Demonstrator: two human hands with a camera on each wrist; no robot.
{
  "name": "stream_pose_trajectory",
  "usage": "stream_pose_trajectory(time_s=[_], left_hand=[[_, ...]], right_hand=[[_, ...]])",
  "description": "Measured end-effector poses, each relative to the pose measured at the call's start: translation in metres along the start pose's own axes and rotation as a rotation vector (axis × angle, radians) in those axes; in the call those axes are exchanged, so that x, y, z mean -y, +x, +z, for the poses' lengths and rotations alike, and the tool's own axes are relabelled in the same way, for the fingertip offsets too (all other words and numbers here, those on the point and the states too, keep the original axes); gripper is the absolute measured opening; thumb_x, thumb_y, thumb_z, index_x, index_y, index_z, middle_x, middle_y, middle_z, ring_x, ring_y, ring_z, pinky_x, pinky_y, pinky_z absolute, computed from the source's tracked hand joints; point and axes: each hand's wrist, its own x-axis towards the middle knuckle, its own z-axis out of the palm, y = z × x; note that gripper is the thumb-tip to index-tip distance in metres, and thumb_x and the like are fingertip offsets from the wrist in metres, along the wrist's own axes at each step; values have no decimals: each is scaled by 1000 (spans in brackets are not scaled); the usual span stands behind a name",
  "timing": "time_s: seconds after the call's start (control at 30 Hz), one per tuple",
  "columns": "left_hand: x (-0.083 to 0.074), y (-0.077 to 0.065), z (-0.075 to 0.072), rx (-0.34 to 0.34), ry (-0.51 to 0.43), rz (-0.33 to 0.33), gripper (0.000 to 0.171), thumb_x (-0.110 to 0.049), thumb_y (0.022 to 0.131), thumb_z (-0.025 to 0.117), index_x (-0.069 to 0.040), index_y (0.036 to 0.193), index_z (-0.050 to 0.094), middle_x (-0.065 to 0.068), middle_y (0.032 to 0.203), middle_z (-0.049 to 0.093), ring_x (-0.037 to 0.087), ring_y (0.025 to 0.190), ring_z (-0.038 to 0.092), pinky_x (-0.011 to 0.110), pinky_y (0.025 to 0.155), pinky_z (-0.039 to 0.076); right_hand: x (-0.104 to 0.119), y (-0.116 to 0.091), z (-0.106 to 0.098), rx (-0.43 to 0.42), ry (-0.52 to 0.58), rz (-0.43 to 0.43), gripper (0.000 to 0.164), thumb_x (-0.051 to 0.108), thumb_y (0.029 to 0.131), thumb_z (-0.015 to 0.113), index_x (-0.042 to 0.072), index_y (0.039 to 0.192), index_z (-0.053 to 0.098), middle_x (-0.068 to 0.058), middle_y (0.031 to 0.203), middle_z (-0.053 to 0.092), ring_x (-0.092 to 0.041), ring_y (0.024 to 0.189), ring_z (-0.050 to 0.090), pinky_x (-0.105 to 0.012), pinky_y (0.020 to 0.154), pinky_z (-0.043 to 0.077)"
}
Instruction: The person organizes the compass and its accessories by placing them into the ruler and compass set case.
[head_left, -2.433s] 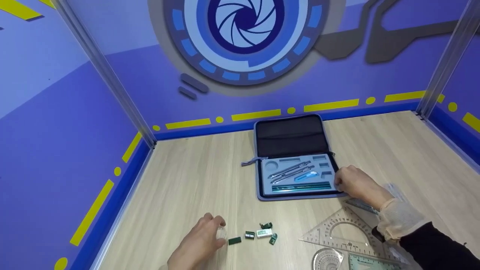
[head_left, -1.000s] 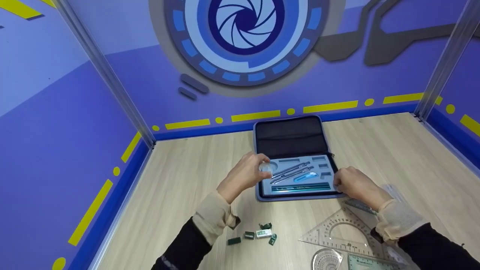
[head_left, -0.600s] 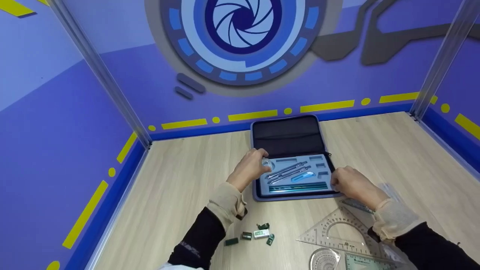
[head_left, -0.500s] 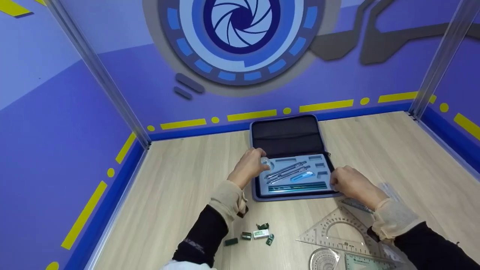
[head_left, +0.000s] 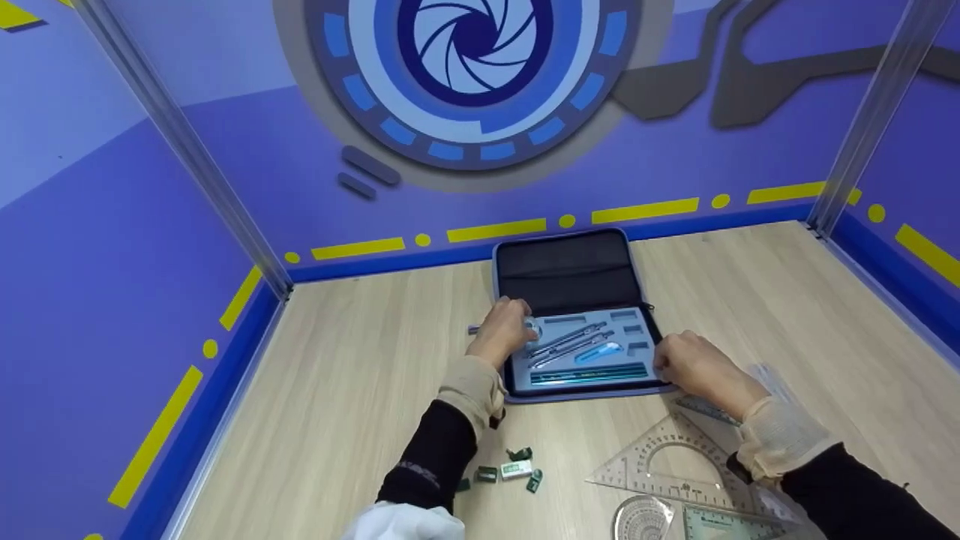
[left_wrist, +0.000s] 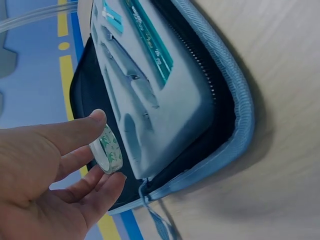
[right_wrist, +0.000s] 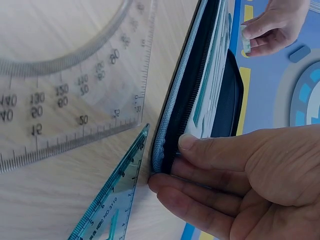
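An unzipped blue-grey case (head_left: 562,271) lies on the table with its black lid folded back. Its grey foam insert (head_left: 592,315) holds two silver compass-like tools (head_left: 568,339), a light-blue utility knife (head_left: 598,352) and dark-green pencils (head_left: 589,373). My left hand (head_left: 504,328) pinches a small roll of clear tape (left_wrist: 115,154) with green print between thumb and fingers. In the left wrist view the roll is close beside the round recess (left_wrist: 131,137). My right hand (head_left: 697,367) grips the case's right edge, thumb on the inner side, fingers outside.
Near the front lie a white-and-green eraser (head_left: 516,469), a sharpener (head_left: 486,474) and small green pieces (head_left: 534,481). A clear set square (head_left: 619,470), a round protractor (head_left: 636,517) and a green-tinted ruler piece (head_left: 720,521) lie front right. A blue wall (head_left: 375,217) stands behind.
My left hand has carried the tape roll from the front of the table up to the left side of the case. The right hand stays at the case's edge. The head view shifts slightly.
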Motion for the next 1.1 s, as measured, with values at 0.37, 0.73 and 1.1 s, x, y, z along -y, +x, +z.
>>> stream_pose_trajectory(time_s=[0.37,0.73,1.1], left_hand=[[1,9,16,-31,66,2,40,-21,88,82,-6,124,72,14,125,66,30,119,64,38,102,52],[4,13,19,-18,107,-6,39,-24,86,84,-7,120,74,14,121,67,30,117,64,39,101,53],[8,8,14,7,161,45,40,-24,89,80,-7,125,72,15,125,66,31,120,63,41,103,52]], right_hand=[[0,1,2,-11,-5,18,11,-7,80,72,2,80,77,-11,81,75,-18,67,61,-39,63,55],[0,-1,1,-18,-14,11,11,-7,80,70,2,79,77,-10,78,74,-21,68,64,-41,63,56],[-1,-1,1,-22,-1,2,18,-9,78,67,6,68,70,2,64,60,-14,57,45,-28,53,37]])
